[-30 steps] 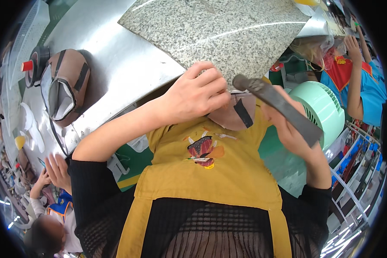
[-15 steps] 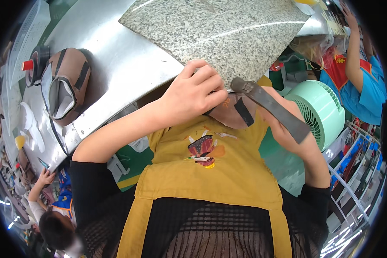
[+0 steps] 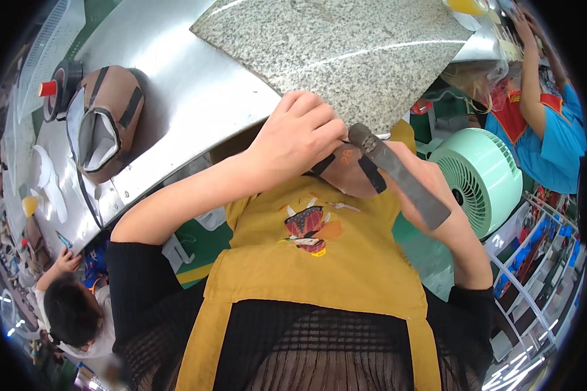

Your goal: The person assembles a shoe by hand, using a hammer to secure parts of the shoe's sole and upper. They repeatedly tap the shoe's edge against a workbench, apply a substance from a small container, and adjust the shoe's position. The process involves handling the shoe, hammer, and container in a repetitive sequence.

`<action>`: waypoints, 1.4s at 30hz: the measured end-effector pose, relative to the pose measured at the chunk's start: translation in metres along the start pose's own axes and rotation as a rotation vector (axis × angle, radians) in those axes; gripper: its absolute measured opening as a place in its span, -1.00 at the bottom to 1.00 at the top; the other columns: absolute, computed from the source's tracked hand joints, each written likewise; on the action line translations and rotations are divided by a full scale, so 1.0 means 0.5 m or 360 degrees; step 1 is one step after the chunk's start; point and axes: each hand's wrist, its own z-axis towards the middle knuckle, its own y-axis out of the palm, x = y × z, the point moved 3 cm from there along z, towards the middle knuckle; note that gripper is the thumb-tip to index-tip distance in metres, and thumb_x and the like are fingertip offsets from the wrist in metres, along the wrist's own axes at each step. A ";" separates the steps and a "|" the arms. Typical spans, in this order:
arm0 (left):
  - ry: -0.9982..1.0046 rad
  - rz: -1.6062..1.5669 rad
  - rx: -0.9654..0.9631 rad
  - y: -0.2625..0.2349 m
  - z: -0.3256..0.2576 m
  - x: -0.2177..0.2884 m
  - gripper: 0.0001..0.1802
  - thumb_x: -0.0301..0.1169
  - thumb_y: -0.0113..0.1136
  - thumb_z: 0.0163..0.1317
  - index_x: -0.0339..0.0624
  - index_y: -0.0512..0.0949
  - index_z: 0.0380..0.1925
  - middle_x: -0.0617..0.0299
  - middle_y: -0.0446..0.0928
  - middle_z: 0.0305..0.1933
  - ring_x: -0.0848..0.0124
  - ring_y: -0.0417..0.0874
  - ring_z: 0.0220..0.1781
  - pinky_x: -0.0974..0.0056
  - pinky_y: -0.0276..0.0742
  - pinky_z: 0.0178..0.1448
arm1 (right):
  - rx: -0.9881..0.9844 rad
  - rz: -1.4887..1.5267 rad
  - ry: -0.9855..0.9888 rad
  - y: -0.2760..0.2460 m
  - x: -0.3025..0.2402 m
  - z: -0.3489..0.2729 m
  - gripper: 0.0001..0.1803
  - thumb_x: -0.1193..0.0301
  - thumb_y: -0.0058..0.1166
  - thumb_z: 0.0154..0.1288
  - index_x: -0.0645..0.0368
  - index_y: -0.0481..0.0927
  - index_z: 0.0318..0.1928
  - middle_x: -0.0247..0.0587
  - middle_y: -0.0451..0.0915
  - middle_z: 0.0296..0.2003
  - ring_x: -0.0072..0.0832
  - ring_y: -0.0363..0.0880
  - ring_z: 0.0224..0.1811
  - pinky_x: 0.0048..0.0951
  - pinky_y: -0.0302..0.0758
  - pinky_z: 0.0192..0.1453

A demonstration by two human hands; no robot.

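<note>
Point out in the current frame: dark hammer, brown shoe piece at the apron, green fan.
Dark hammer (image 3: 406, 180): head view, middle of its long flat body.
Brown shoe piece (image 3: 349, 171): head view, brown surface left of a black strip.
Green fan (image 3: 475, 181): head view, slatted front grille.

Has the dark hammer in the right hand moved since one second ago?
Yes: judged against the right corner of the stone slab, the wide end of the hammer has moved left.

An orange number stands on the brown shoe upper. A yellow mark on red cloth is illegible.
</note>
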 end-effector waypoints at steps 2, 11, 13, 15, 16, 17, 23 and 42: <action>-0.0112 0.0046 -0.0083 -0.006 0.008 0.005 -0.85 -0.43 0.28 0.02 -0.07 0.52 -0.38 0.30 0.46 -0.32 0.26 0.46 -0.14 0.18 0.34 0.05 | 0.0102 0.0139 0.0037 -0.015 0.002 0.000 -0.76 0.55 -0.08 0.32 0.26 0.43 -0.01 -0.10 0.53 -0.30 -0.26 0.56 -0.32 -0.40 0.47 -0.24; -0.0500 -0.0777 -0.0242 -0.007 0.059 0.033 -0.93 -0.46 0.16 0.08 -0.14 0.50 -0.40 0.26 0.45 -0.42 0.30 0.53 -0.36 0.25 0.47 -0.26 | 0.0369 0.0560 0.0376 -0.060 0.042 -0.049 -0.84 0.44 -0.18 0.46 0.30 0.39 -0.14 -0.27 0.31 -0.51 -0.50 0.22 -0.51 -0.46 0.27 -0.39; -0.0461 -0.0547 -0.0211 0.012 0.064 0.032 -0.93 -0.44 0.18 0.11 -0.14 0.51 -0.39 0.24 0.47 -0.39 0.27 0.57 -0.37 0.22 0.49 -0.28 | 0.0323 0.0468 0.0281 -0.062 0.051 -0.053 -0.84 0.46 -0.14 0.43 0.29 0.40 -0.10 -0.21 0.38 -0.47 -0.42 0.33 -0.50 -0.45 0.33 -0.35; -0.0430 -0.0357 -0.0244 0.025 0.066 0.033 -0.92 -0.43 0.19 0.12 -0.13 0.53 -0.37 0.22 0.47 -0.38 0.25 0.58 -0.35 0.21 0.50 -0.25 | 0.0322 0.0343 0.0197 -0.057 0.051 -0.050 -0.82 0.49 -0.11 0.40 0.29 0.41 -0.05 -0.14 0.45 -0.41 -0.31 0.43 -0.45 -0.43 0.40 -0.30; -0.0432 -0.0408 -0.0286 0.023 0.066 0.028 -0.91 -0.43 0.18 0.13 -0.12 0.54 -0.35 0.21 0.47 -0.37 0.23 0.58 -0.34 0.20 0.51 -0.25 | 0.0337 0.0267 0.0149 -0.047 0.042 -0.041 -0.80 0.51 -0.09 0.38 0.28 0.42 -0.02 -0.11 0.49 -0.38 -0.25 0.49 -0.40 -0.41 0.43 -0.26; -0.0438 -0.0453 -0.0329 0.013 0.062 0.020 -0.90 -0.42 0.18 0.14 -0.11 0.55 -0.32 0.20 0.46 -0.37 0.22 0.57 -0.33 0.19 0.51 -0.25 | 0.0349 0.0195 0.0096 -0.039 0.038 -0.037 -0.78 0.53 -0.08 0.37 0.27 0.42 0.00 -0.07 0.52 -0.34 -0.19 0.55 -0.36 -0.40 0.46 -0.22; -0.0057 -0.0163 -0.0187 0.006 0.033 0.024 -0.74 -0.46 0.19 0.02 -0.13 0.56 -0.22 0.23 0.44 -0.34 0.28 0.54 -0.33 0.25 0.51 -0.29 | 0.0222 0.0233 0.0052 -0.045 0.043 -0.031 -0.70 0.58 -0.04 0.31 0.24 0.42 0.05 -0.03 0.56 -0.21 -0.08 0.60 -0.19 -0.34 0.52 -0.16; 0.0129 -0.0029 0.0052 0.004 0.020 0.004 -0.80 -0.43 0.24 -0.13 -0.02 0.51 -0.41 0.38 0.42 -0.36 0.36 0.46 -0.18 0.14 0.33 0.10 | -0.0021 0.0137 0.0184 -0.040 0.030 -0.016 -0.57 0.57 0.02 0.18 0.19 0.36 0.10 0.02 0.56 -0.21 -0.03 0.58 -0.15 -0.26 0.51 -0.15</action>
